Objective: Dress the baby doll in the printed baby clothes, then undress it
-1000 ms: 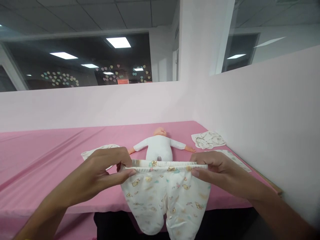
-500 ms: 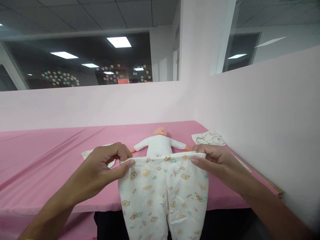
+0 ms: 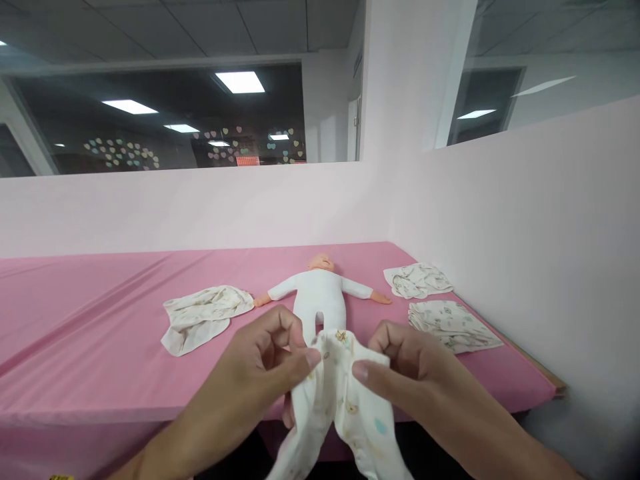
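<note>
Left hand [image 3: 260,363] fingers [image 3: 300,360] and right hand [image 3: 400,363] fingers [image 3: 365,371] pinch the bunched waistband of the printed baby trousers [image 3: 340,400], hands close together. The trousers hang over the near edge of the pink worktop [image 3: 100,347], just before the doll [image 3: 320,297], which lies face up. A crumpled cloth [image 3: 200,317] lies left of the doll; two folded garments [image 3: 435,300] lie right.

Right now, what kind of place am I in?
Probably an indoor practice station for baby care: a baby doll lies on a pink-covered table, folded baby clothes sit beside it, and both hands hold printed baby pants.
</note>
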`<move>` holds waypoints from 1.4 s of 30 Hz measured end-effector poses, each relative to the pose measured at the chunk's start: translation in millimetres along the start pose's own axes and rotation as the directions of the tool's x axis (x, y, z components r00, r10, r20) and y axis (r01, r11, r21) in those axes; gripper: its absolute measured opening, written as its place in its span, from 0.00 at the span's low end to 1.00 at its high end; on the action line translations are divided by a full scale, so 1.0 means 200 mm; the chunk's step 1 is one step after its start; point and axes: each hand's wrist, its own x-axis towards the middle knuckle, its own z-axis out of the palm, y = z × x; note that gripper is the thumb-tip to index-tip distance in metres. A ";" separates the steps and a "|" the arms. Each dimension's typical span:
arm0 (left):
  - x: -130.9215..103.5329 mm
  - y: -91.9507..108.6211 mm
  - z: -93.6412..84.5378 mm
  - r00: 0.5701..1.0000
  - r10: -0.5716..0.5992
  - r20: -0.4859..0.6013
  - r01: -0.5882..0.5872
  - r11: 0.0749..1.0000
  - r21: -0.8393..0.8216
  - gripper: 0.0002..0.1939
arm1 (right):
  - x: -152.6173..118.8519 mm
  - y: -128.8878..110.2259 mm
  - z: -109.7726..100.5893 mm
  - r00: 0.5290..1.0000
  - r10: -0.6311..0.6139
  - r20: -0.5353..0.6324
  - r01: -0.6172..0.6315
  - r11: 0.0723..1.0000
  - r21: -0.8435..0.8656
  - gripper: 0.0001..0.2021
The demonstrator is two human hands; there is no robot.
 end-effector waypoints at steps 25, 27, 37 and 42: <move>-0.04 -0.14 0.20 0.946 0.325 0.009 -0.312 0.900 0.306 0.04 | 0.04 0.13 0.10 0.955 -0.287 -0.076 0.126 0.626 -0.769 0.08; -0.04 -0.15 0.21 0.932 0.361 0.034 -0.350 0.873 0.339 0.05 | 0.05 0.14 0.10 0.953 -0.300 -0.043 0.149 0.587 -0.796 0.09; -0.07 -0.33 0.16 0.879 0.319 -0.354 -0.271 0.946 0.181 0.29 | 0.02 0.01 -0.06 0.950 -0.311 0.011 0.290 0.872 -0.395 0.03; -0.05 -0.40 0.22 0.998 0.051 -0.046 -0.065 0.919 -0.388 0.41 | 0.03 -0.07 -0.04 0.924 -0.381 -0.023 0.368 0.906 -0.210 0.07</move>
